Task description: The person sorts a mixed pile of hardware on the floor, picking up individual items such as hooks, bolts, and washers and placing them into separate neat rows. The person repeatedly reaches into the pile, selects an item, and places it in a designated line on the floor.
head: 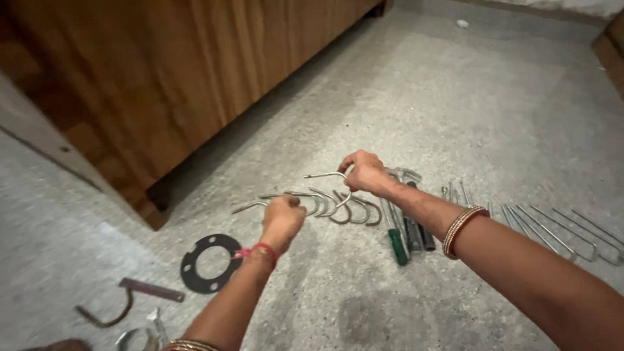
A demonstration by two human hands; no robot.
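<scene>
My right hand [364,172] is closed on a curved metal hook [328,177], lifted a little above a row of several similar S-shaped hooks [338,208] lying on the grey stone floor. My left hand [283,220] is a fist over the left end of that row and seems to grip one of the hooks [250,205]. A red thread circles the left wrist, and bangles sit on the right forearm.
A green-handled screwdriver [397,246] and dark tools [416,231] lie right of the hooks. Long bent metal rods [565,234] lie further right. A black ring gasket [209,262], a flat metal bar [151,289] and a curved clamp [107,317] lie at lower left. A wooden cabinet [162,78] stands behind.
</scene>
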